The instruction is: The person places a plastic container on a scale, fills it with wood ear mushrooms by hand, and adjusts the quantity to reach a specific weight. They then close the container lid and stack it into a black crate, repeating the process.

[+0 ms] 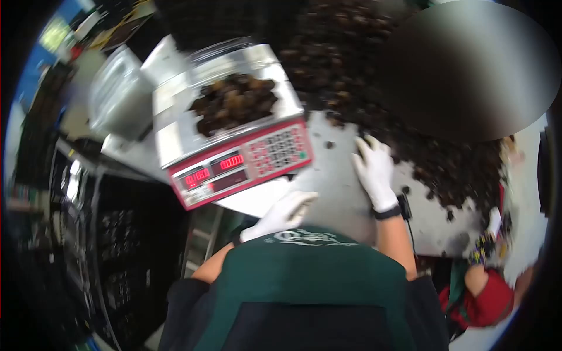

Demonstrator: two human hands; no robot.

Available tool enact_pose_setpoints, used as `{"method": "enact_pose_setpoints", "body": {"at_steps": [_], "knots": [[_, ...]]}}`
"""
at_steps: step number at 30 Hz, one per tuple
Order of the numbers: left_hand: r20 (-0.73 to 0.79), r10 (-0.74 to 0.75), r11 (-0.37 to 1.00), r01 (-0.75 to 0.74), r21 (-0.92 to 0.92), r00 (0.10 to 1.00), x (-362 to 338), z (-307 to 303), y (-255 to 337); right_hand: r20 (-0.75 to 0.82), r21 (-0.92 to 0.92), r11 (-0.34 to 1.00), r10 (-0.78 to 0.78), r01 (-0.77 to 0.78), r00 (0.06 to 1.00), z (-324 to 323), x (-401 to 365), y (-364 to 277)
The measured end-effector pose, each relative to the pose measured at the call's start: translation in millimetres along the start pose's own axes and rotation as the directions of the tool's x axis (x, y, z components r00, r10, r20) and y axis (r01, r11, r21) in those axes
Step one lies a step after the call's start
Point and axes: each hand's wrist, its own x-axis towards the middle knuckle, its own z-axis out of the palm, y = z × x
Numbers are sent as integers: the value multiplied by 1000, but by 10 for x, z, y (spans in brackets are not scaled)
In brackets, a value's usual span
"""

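Observation:
My left hand [283,215], in a white glove, hovers near the front of my apron, its fingers loosely stretched and nothing visible in them. Below the edge of a large heap of small dark brown pieces [351,64], perhaps dried mushrooms, my white-gloved right hand [375,173] is over the metal table [336,193] with its fingers apart. To the left stands a red and silver digital scale [240,164] with lit red digits. A pile of similar brown pieces [237,102] lies on its pan, seemingly on clear plastic.
Behind the scale's left side is a translucent plastic tub [120,93]. Stacked black crates [126,251] fill the lower left. At lower right, another person's patterned glove [482,248] and red clothing [492,298] show by the table. A blurred oval covers the upper right.

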Motion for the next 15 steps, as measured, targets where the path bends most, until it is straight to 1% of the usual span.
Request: {"method": "enact_pose_setpoints", "body": {"at_steps": [1,2,3,7,8,9,10,11,13,14,15], "knots": [[-10,-3,999,3,-53,1000,8,-13,19,-88,44,998,-39,43,995,81,-67,15],[-30,-5,1000,5,8,1000,31,3,39,-116,63,998,2,5,993,189,-139,45],[-47,-4,1000,6,28,999,63,-7,59,-130,74,997,-10,20,991,184,-117,52],[-31,-11,997,14,82,999,78,-24,71,-70,279,960,39,-18,997,146,138,189],[17,-74,994,72,77,997,82,-80,135,-60,320,947,41,-20,997,128,208,207],[17,-83,994,82,71,996,75,-131,182,-48,356,934,47,-26,998,111,263,218],[21,-91,994,90,59,996,58,-180,225,-16,345,939,-2,7,1000,111,304,221],[31,-94,995,92,48,995,44,-237,273,65,291,956,11,-30,998,93,346,208],[37,-165,985,162,56,986,5,-416,412,193,167,981,61,-94,979,22,498,148],[38,-210,976,207,69,977,-38,-493,460,147,160,982,73,-97,986,-15,585,138],[44,-230,972,227,64,972,-69,-583,506,154,211,971,76,-108,985,-73,691,113]]}}
